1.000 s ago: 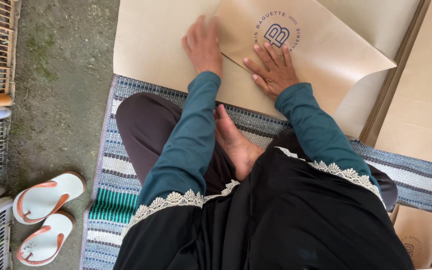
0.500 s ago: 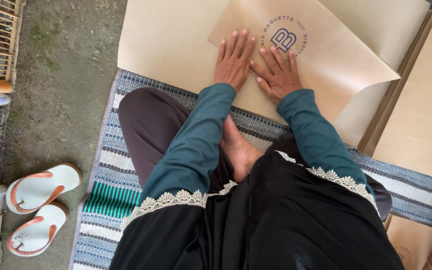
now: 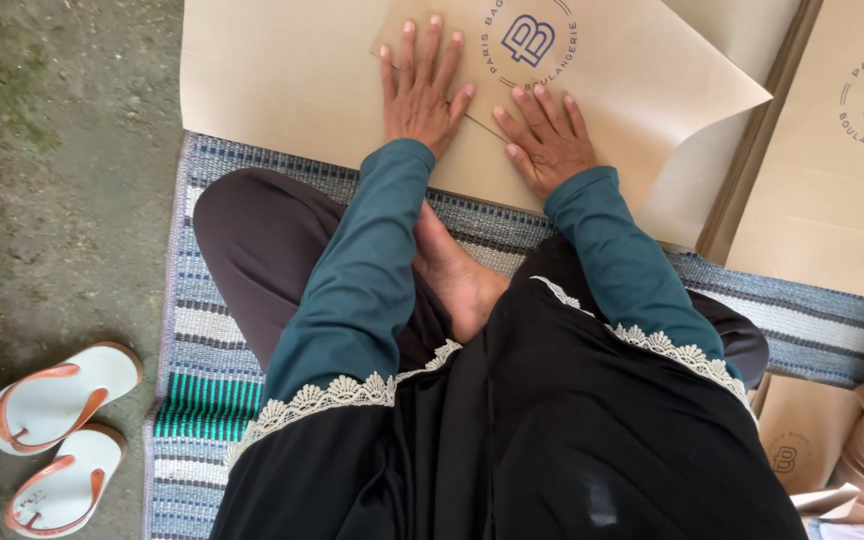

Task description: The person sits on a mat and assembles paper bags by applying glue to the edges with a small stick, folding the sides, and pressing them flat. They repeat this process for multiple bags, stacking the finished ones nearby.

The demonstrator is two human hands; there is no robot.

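Head view, looking down on a seated person at work on a brown paper sheet (image 3: 282, 90) printed with a round blue emblem. I am seeing both hands lying flat and spread on the folded flap (image 3: 612, 70) of that sheet: the left hand (image 3: 420, 92) is pressing with fingers wide and pointing toward 12 o'clock, and the right hand (image 3: 549, 138) is resting just beside it at about 4 o'clock from it, fingers fanned toward 11 o'clock; neither is gripping anything. Compared with a second ago, when the left hand was sitting well apart at the sheet's left and the right was alone on the flap, the two are now lying side by side on the flap's lower edge, the left palm covering the crease line. I am reading this as the fold being flattened at its near end, with the far corner of the flap, at 2 o'clock, lifting slightly off the layer beneath. The sheet is lying on the floor at 12 o'clock from the person's knees, its near edge overlapping the striped woven mat (image 3: 202, 350). More printed sheets (image 3: 842, 170) are stacked at 3 o'clock, and a pair of white sandals (image 3: 57, 440) is resting at 8 o'clock on the bare concrete.
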